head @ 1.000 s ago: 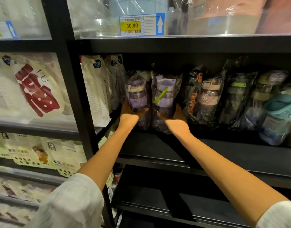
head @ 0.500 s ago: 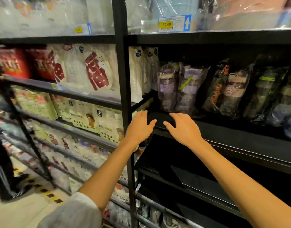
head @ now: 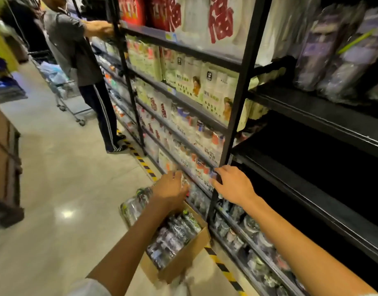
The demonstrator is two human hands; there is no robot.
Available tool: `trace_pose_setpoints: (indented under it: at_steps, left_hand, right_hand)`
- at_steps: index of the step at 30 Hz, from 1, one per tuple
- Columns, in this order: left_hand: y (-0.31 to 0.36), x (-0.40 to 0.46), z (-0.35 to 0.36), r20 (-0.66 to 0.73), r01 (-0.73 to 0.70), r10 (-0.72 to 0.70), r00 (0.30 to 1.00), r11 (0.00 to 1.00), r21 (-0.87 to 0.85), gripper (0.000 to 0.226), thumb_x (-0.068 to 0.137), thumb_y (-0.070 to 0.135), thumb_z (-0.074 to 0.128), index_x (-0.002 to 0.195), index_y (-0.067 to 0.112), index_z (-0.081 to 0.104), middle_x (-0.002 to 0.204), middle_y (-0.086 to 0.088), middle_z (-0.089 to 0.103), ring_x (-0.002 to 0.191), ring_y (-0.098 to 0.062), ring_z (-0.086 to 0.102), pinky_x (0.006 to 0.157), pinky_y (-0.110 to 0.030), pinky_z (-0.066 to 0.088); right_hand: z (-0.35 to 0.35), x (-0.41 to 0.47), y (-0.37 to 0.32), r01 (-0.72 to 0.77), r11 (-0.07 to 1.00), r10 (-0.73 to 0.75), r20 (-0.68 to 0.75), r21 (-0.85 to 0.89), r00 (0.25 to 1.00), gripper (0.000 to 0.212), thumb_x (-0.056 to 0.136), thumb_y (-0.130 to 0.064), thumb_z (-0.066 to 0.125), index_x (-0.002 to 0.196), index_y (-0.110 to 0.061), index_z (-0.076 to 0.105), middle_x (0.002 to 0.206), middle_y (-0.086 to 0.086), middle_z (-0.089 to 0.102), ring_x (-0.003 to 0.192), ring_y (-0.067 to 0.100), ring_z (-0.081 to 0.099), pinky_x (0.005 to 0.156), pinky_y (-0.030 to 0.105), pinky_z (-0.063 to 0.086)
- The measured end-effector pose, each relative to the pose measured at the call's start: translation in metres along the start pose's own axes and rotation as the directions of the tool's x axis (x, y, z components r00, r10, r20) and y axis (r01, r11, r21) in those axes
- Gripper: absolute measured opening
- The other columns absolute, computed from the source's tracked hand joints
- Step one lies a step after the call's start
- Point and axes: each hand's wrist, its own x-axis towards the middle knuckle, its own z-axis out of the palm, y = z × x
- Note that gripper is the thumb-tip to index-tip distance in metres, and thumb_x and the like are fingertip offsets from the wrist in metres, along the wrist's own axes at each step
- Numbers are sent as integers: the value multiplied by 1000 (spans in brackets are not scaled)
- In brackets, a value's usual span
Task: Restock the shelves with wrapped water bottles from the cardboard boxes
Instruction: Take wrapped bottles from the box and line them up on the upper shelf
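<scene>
An open cardboard box (head: 184,261) stands on the floor at the foot of the shelving, filled with several wrapped water bottles (head: 175,236). My left hand (head: 169,190) hangs above the box with relaxed fingers and holds nothing. My right hand (head: 231,184) is open beside the black upright post (head: 240,99), fingers near a shelf edge. Two purple wrapped bottles (head: 342,54) stand on the black shelf (head: 312,112) at upper right.
Another person (head: 85,56) stands at the shelving further down the aisle beside a wire trolley (head: 64,90). Dark bare shelves (head: 322,195) run on the right. A yellow-black floor stripe (head: 145,165) follows the shelf base. A brown stand (head: 4,167) is at left.
Both hands have let go of the purple bottles, left the shelf and dropped toward the box. My view has swung left and down, bringing the aisle, box and other person into sight.
</scene>
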Motion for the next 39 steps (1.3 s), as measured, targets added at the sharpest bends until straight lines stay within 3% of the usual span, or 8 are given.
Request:
trace_pose_setpoints:
  at_steps: [2, 7, 12, 16, 20, 26, 34, 39]
  left_hand:
    - [-27, -24, 23, 32, 71, -71, 997, 997, 3, 54, 104, 48, 48, 145, 12, 50, 141, -14, 53, 126, -34, 52, 103, -43, 43]
    - [-83, -55, 68, 146, 252, -245, 958, 967, -28, 50, 103, 52, 45, 132, 13, 54, 131, -15, 58, 116, -34, 58, 95, -47, 51]
    - [-135, -48, 115, 227, 407, -378, 897, 908, -98, 46, 102, 50, 44, 135, 20, 54, 137, -13, 57, 117, -35, 60, 93, -47, 54]
    - [-173, -25, 150, 355, 529, -461, 813, 840, -123, 49, 103, 49, 45, 142, 19, 51, 142, -14, 53, 123, -37, 56, 96, -48, 52]
    - [-210, 1, 188, 441, 623, -502, 744, 760, -184, 48, 104, 44, 42, 143, 16, 48, 141, -18, 52, 124, -41, 54, 97, -49, 50]
    - [-264, 30, 272, 570, 756, -549, 611, 618, -215, 50, 98, 45, 42, 139, 18, 51, 132, -20, 58, 116, -43, 57, 95, -51, 52]
    - [-309, 73, 424, 703, 843, -504, 501, 468, -265, 58, 95, 28, 52, 145, 0, 47, 134, -22, 61, 115, -40, 61, 83, -36, 45]
    - [-337, 102, 539, 772, 887, -449, 449, 325, -327, 49, 102, 20, 53, 149, 7, 46, 139, -18, 58, 126, -36, 56, 93, -32, 43]
  right_hand:
    - [32, -1, -13, 22, 999, -26, 114, 34, 993, 56, 107, -54, 45, 145, -15, 56, 130, 10, 63, 118, 32, 61, 93, 44, 55]
    - [101, 9, -44, 44, 992, -83, 356, 115, 931, 42, 107, -49, 47, 128, -16, 62, 106, 7, 67, 91, 25, 66, 82, 43, 56]
    - [168, 51, -58, 33, 992, -93, 537, 120, 839, 53, 109, -48, 40, 151, -17, 48, 135, 11, 60, 116, 31, 61, 93, 42, 52]
    - [232, 92, -58, -63, 990, -34, 634, 129, 772, 71, 99, -72, 29, 144, -22, 50, 115, 11, 65, 100, 32, 64, 72, 37, 45]
    - [289, 130, -56, -181, 980, 64, 714, 89, 697, 71, 84, -79, 34, 119, -23, 58, 86, 3, 54, 87, 33, 59, 72, 41, 49]
    - [360, 180, -69, -259, 964, 121, 759, 64, 639, 76, 87, -68, 49, 147, -22, 53, 144, 14, 58, 129, 39, 56, 100, 49, 50]
    - [530, 218, -52, -372, 924, 161, 788, 92, 594, 65, 102, -52, 57, 151, -10, 46, 146, 12, 55, 130, 33, 55, 87, 34, 39]
    - [653, 237, -29, -434, 897, 194, 804, 87, 561, 69, 99, -51, 63, 152, -12, 43, 147, 13, 54, 133, 33, 54, 96, 35, 44]
